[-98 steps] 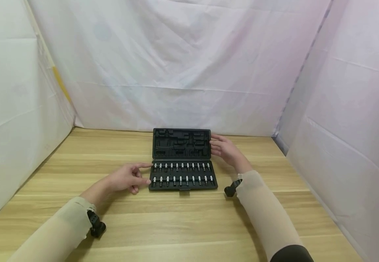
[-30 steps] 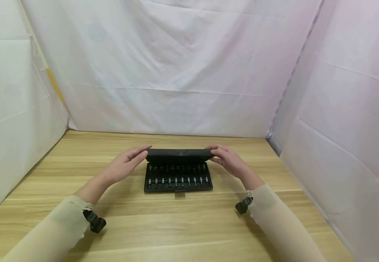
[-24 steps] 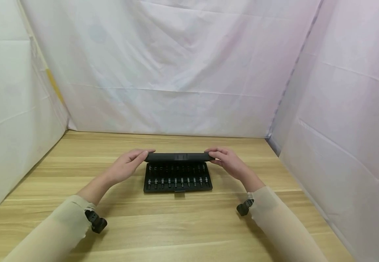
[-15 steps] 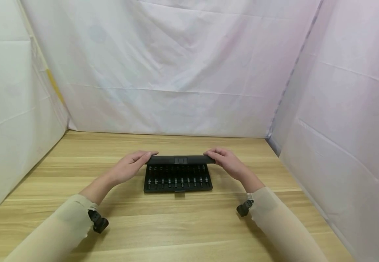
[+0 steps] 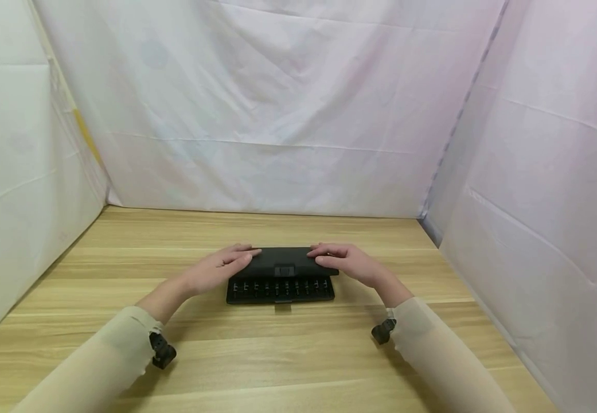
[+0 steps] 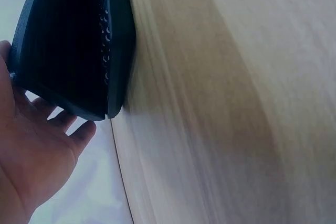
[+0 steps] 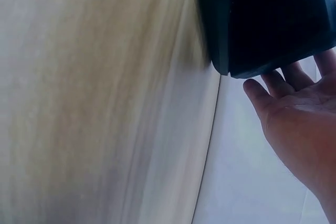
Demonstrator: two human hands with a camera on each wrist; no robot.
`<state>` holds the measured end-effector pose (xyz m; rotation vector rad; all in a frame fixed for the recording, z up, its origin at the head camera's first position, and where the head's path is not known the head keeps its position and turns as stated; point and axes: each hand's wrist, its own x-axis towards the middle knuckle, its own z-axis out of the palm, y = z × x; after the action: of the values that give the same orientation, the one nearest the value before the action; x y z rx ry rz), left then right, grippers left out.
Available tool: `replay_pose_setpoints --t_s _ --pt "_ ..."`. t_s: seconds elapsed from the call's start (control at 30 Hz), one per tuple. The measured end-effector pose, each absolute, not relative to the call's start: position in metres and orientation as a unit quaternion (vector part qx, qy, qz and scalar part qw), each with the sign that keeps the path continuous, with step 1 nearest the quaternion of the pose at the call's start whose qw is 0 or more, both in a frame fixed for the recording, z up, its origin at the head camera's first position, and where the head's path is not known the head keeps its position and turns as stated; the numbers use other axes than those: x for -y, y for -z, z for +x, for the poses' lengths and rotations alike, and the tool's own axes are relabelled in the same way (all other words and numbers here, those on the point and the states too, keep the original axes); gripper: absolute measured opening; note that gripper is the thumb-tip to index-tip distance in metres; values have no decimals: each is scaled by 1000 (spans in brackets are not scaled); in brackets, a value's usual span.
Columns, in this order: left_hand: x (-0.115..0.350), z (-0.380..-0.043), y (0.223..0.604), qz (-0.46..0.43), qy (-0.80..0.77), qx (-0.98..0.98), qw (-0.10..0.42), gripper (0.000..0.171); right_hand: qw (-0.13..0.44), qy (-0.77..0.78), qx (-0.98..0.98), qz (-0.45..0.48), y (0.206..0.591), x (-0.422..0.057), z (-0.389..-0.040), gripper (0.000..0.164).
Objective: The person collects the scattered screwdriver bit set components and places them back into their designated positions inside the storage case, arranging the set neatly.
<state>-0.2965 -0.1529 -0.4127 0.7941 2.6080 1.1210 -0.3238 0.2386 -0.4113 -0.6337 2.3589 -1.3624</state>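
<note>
A black bit socket case (image 5: 280,298) lies on the table in the head view, its lid (image 5: 290,257) tilted forward and partly lowered over the base. A row of silver sockets (image 5: 277,287) shows in the gap beneath; the back row is hidden. My left hand (image 5: 219,269) lies along the lid's left end, fingers extended over its top. At the other end my right hand (image 5: 355,265) rests likewise, fingers stretched inward. Both wrist views show the left hand (image 6: 37,150) and the right hand (image 7: 299,119) at the lid's side edges.
The wood-grain table (image 5: 277,355) extends around the case. White sheeting (image 5: 277,103) hangs behind it, with more at both sides. A small black wrist camera (image 5: 163,351) hangs from the left sleeve, and another camera (image 5: 383,331) from the right.
The lid stood upright at first; it has swung forward and down over the base. Both hands have moved from the case's sides onto the lid, their fingers now flatter over its top.
</note>
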Motion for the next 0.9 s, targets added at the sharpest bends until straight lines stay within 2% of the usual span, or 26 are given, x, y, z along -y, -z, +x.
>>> replay_pose_setpoints --t_s 0.43,0.9 --pt "147 -290 422 315 -324 -887 97 56 158 401 -866 -252 414 -236 -317 38" --pt "148 -286 429 320 -305 -891 105 60 148 352 -887 -259 414 -227 -308 38"
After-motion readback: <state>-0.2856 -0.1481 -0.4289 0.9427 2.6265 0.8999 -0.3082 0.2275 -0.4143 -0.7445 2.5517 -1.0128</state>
